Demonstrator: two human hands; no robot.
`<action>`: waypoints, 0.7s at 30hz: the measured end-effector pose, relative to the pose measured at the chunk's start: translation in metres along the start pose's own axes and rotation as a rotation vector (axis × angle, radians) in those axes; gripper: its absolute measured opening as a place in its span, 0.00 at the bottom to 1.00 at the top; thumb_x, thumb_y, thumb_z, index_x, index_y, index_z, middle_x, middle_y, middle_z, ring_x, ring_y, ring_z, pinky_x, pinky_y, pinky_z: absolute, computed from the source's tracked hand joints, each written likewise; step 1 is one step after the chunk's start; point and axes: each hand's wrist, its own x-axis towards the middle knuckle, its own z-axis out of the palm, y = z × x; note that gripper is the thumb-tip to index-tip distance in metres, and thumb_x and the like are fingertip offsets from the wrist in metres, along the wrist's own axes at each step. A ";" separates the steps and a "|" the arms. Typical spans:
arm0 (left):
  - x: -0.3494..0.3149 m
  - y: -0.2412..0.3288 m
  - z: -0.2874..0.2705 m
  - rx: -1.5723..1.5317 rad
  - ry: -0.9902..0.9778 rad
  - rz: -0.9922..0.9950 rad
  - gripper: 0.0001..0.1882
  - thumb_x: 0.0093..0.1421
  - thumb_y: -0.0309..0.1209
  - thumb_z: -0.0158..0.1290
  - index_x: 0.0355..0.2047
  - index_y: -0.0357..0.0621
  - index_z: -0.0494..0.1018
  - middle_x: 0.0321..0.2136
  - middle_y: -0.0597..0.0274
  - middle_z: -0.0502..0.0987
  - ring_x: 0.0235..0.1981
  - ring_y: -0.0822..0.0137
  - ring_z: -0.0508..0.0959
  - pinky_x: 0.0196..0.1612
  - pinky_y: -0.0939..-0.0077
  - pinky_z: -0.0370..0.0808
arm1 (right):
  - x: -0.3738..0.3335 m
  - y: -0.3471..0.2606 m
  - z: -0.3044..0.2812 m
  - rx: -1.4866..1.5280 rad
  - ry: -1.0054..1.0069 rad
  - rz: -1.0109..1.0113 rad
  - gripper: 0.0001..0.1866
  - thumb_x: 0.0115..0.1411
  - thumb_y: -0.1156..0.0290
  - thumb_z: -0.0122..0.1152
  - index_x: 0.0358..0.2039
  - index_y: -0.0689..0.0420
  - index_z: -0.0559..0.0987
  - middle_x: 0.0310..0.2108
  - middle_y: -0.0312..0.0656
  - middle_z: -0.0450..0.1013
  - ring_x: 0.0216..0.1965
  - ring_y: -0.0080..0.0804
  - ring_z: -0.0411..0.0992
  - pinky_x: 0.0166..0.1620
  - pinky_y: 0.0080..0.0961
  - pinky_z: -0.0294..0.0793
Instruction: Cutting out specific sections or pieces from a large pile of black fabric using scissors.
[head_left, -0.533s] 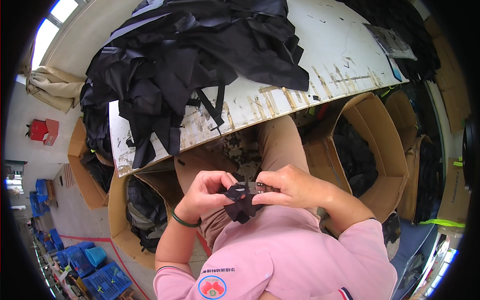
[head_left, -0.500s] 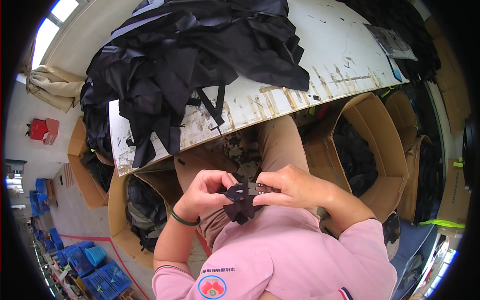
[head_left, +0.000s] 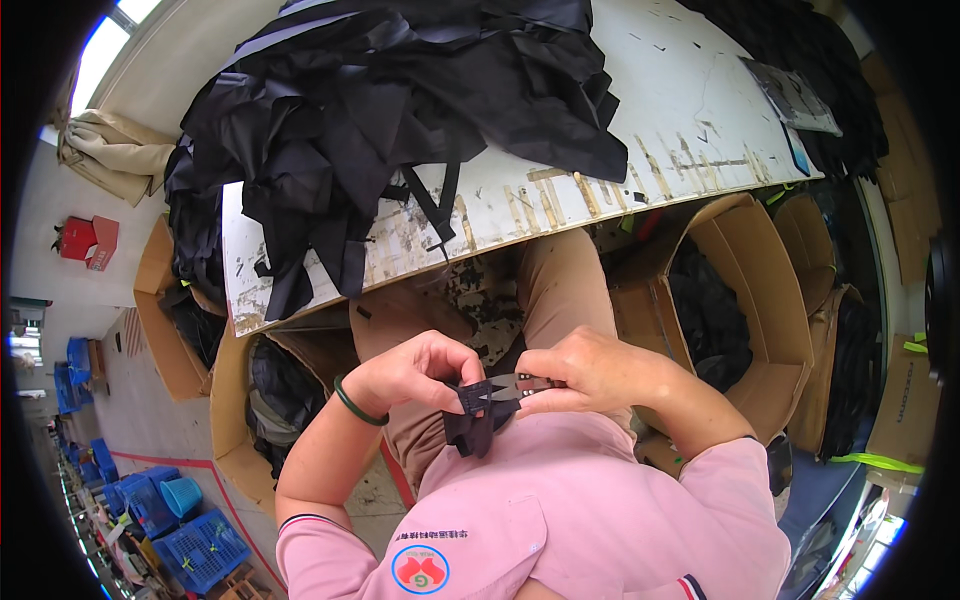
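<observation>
"Holding the black fabric piece at lower centre, had the left hand shifted?"

"Yes: its wrist sat higher than before, fingers clamped on the fabric, which hung less fanned. The right hand's fingers gripped metal snips, whose spread blades now showed more."

I held the left hand pinched near the curled right hand, 2 forearms angled inward.
</observation>
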 end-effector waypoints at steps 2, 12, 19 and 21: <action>0.001 0.002 0.002 0.008 -0.005 -0.021 0.08 0.48 0.18 0.58 0.31 0.32 0.76 0.29 0.62 0.78 0.32 0.75 0.76 0.40 0.82 0.72 | 0.000 0.001 0.000 -0.020 -0.007 -0.016 0.19 0.57 0.53 0.61 0.27 0.58 0.72 0.17 0.46 0.72 0.21 0.48 0.72 0.26 0.38 0.69; 0.003 0.002 0.001 0.012 -0.012 -0.081 0.08 0.48 0.18 0.58 0.31 0.33 0.75 0.28 0.64 0.78 0.31 0.76 0.76 0.39 0.83 0.72 | 0.005 -0.003 -0.002 -0.146 -0.041 -0.093 0.19 0.58 0.52 0.59 0.27 0.58 0.72 0.16 0.46 0.72 0.21 0.49 0.72 0.26 0.40 0.70; 0.003 0.004 0.005 0.007 -0.020 -0.141 0.08 0.47 0.17 0.58 0.30 0.33 0.75 0.29 0.63 0.78 0.32 0.74 0.76 0.39 0.82 0.72 | 0.004 0.001 0.000 -0.194 -0.024 -0.129 0.19 0.58 0.52 0.59 0.26 0.57 0.71 0.15 0.46 0.69 0.20 0.50 0.71 0.24 0.40 0.70; 0.003 0.004 0.006 0.003 0.001 -0.179 0.09 0.45 0.16 0.59 0.29 0.32 0.75 0.29 0.62 0.77 0.33 0.72 0.76 0.40 0.80 0.71 | 0.004 0.001 0.000 -0.195 -0.029 -0.132 0.19 0.58 0.52 0.59 0.26 0.57 0.71 0.14 0.46 0.69 0.19 0.49 0.71 0.24 0.40 0.70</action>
